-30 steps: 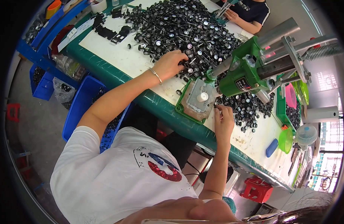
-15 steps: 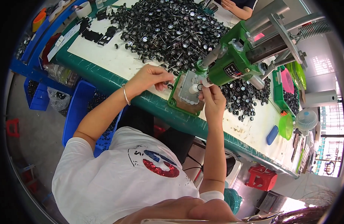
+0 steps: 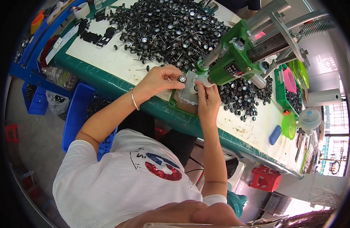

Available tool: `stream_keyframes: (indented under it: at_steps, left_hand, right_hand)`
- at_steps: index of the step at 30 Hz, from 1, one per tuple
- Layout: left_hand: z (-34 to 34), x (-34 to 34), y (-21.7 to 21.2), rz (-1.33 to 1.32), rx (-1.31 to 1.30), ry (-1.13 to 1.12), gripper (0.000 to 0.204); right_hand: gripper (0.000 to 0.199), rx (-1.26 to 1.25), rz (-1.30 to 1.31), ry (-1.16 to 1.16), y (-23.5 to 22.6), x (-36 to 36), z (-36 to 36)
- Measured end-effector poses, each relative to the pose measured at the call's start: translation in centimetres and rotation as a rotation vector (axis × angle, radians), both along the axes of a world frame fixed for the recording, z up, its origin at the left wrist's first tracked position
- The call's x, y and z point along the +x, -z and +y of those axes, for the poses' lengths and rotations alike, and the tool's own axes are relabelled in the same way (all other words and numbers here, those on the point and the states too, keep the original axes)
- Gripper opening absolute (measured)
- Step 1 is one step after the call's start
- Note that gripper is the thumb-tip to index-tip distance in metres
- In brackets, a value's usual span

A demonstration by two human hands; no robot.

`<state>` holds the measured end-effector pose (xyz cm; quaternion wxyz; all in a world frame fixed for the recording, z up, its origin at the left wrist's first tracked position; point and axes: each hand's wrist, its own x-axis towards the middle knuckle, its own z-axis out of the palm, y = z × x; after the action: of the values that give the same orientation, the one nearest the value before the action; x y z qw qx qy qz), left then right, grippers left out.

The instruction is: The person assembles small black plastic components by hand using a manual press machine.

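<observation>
A small black toy wheel (image 3: 182, 79) with a silver hub is pinched between the fingertips of my left hand (image 3: 161, 81), beside the press plate. My right hand (image 3: 209, 103) is closed at the white fixture (image 3: 193, 90) under the press ram; its fingers hide what they hold. The green hand press (image 3: 232, 57) leans over both hands, its metal base plate (image 3: 187, 99) lying below them. Behind, a large heap of black wheels on thin metal axles (image 3: 169, 30) spreads over the table.
A smaller heap of wheels (image 3: 241, 99) lies right of the press. Farther right are a green crate (image 3: 284, 98), a lime bowl (image 3: 289, 126), a blue box (image 3: 275, 135) and a small fan (image 3: 310, 118). Black chassis parts (image 3: 92, 37) lie at the left; a blue bin (image 3: 73, 119) stands below.
My left hand has moved right toward the press plate, the wheel now facing up in its fingers. My right hand has shifted slightly left. Another person's hand at the far edge has left view.
</observation>
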<state>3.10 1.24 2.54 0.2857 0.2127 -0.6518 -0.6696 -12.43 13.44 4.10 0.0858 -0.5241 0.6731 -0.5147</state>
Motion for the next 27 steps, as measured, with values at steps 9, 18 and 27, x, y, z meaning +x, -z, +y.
stream_keyframes:
  at_steps: [9, 18, 27]
  left_hand:
    - [0.9, -1.4, -2.2, 0.077, 0.291, 0.139, 0.019]
    - [1.9, -3.5, -2.5, 0.078, -0.25, 0.016, 0.019]
    - [2.2, -5.0, -1.8, 0.118, 0.135, 0.031, 0.012]
  right_hand:
    - [0.023, 0.065, -0.497, -0.048, -0.1, -2.5, 1.2]
    - [0.028, -0.18, -0.526, 0.11, -6.5, -9.1, 2.9]
    - [0.033, -0.397, -0.619, -0.205, -19.2, -9.4, -3.7]
